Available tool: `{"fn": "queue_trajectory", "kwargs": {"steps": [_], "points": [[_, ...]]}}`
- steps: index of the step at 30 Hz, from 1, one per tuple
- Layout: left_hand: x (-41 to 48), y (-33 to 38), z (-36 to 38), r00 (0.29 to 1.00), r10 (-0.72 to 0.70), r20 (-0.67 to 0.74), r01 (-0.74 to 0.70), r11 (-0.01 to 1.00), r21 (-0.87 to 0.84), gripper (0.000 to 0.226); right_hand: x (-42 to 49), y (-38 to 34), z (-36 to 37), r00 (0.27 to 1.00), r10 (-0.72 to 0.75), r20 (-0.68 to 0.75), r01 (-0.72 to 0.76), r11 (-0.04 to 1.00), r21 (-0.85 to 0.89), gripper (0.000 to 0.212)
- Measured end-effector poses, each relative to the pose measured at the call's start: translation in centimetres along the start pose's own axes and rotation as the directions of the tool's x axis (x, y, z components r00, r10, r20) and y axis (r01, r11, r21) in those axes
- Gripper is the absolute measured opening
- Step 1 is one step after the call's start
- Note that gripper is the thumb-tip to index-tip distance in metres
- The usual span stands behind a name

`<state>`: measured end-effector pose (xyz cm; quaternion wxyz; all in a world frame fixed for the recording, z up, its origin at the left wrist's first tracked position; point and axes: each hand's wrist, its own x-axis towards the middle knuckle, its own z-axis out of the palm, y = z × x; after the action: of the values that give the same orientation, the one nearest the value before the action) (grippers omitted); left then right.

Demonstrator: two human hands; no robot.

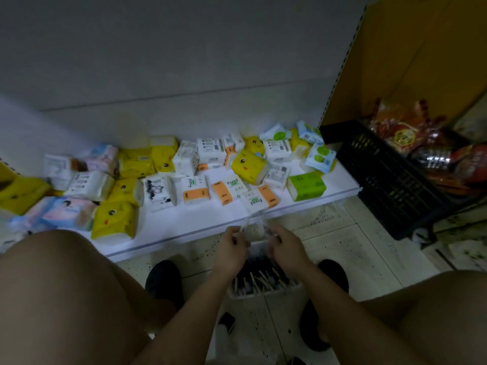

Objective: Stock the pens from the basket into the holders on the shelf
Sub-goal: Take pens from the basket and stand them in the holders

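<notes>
Progress: judged early, with most of the stocking left. No holders are being seen anywhere on the low white shelf (210, 219); its surface is being occupied by soft tissue packs in yellow, white, orange and green (247, 164).

Small white plastic basket (263, 295) is being kept on the tiled floor (355, 246), between dark shoes (163, 280) and just before the shelf edge. Many slim dark pens with pale ends (261, 277) are being held loose in it.

Left hand (232, 248) and right hand (287, 248) are being held close together above the basket's far end, fingers curled. A thin transparent item (243, 225) is being pinched by both; whether pen or wrapper cannot be told.

Black slatted plastic crate (382, 175), at right, is being filled by red-orange snack bags (403, 135).
</notes>
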<state>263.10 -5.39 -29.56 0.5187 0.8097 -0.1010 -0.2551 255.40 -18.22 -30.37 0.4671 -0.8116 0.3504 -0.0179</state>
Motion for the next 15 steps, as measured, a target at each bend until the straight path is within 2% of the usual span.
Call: {"fn": "queue_trajectory", "kwargs": {"steps": [4,8,12,15], "points": [[-0.7,3.6,-1.7,0.989,0.14,-0.046,-0.144,0.986,-0.087,0.017,-0.4,-3.9,-1.0,0.998,-0.014,-0.063,0.026,0.982,0.186,0.015],[-0.8,7.1,-3.4,0.986,0.158,-0.051,-0.165,0.966,-0.201,0.017,-1.6,-8.0,-2.5,0.972,-0.204,-0.12,0.221,0.962,0.159,0.021],[-0.7,11.6,-5.8,0.952,0.284,-0.119,-0.304,0.924,-0.233,0.016,-2.6,-12.4,-4.5,0.911,-0.333,-0.245,0.382,0.904,0.193,0.014],[-1.5,15.4,-7.8,0.913,0.388,-0.128,-0.409,0.86,-0.305,0.016,-3.3,-16.3,-6.4,0.88,-0.375,-0.292,0.454,0.845,0.283,0.021]]}}
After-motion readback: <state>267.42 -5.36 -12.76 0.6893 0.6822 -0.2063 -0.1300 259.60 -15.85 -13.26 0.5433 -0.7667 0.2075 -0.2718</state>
